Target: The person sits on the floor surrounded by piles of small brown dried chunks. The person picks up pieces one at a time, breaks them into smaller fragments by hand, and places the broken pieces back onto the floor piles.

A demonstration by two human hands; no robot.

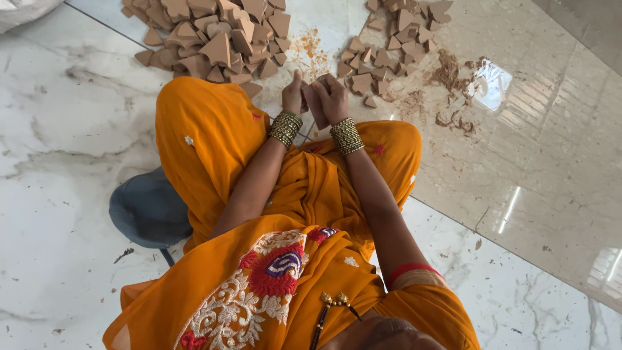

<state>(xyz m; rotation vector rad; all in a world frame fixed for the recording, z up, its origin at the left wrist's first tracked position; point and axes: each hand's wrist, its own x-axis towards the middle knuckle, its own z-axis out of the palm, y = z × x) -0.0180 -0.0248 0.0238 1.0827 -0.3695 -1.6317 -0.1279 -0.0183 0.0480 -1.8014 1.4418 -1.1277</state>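
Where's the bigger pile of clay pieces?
Head view, upper left: the bigger pile lies on the marble floor, beyond the left hand.

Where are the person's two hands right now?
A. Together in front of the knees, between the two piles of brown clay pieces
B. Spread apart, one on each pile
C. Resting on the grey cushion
A: the left hand and right hand meet on one small brown piece, between the big pile and the smaller pile.

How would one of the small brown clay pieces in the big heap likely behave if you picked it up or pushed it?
A piece from the big heap probably stays stiff, keeping crisp edges. Flat faces suggest sliding, not rolling. Brown crumbs nearby hint it chips easily.
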